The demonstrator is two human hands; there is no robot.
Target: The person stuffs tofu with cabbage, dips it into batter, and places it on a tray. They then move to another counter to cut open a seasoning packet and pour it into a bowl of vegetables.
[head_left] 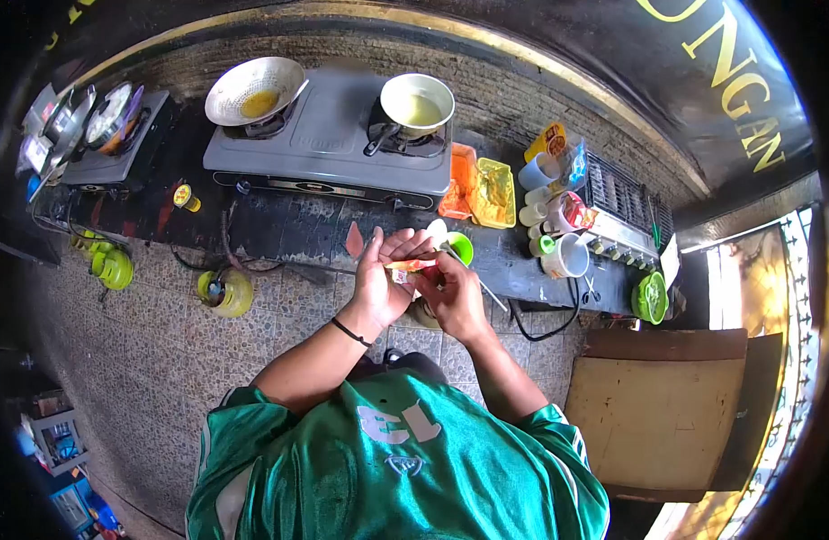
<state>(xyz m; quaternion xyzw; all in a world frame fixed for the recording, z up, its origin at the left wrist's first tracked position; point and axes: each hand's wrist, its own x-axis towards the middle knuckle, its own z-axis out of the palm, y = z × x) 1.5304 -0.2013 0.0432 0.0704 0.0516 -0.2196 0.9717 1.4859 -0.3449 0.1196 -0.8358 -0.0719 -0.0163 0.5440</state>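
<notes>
My left hand (378, 281) is held palm up with its fingers stretched out, a dark band around the wrist. Over that palm, my right hand (455, 292) pinches a small orange and red sachet (409, 265). A red and white bit of wrapper shows just below the sachet, partly hidden by the right fingers. Beyond the hands, on the dark counter, stand a bright green cup (462, 245) and a white cup (438, 232). A reddish pointed piece (354, 239) lies at the counter's edge, left of my left fingertips.
A two-burner stove (329, 135) carries a wok (225, 90) and a white pan (416, 94) with liquid. Orange and yellow trays (495, 191) sit beside it. Right of them are several cups, a white tub (572, 255) and a grill (626, 202). Green gas cylinders (230, 292) stand below.
</notes>
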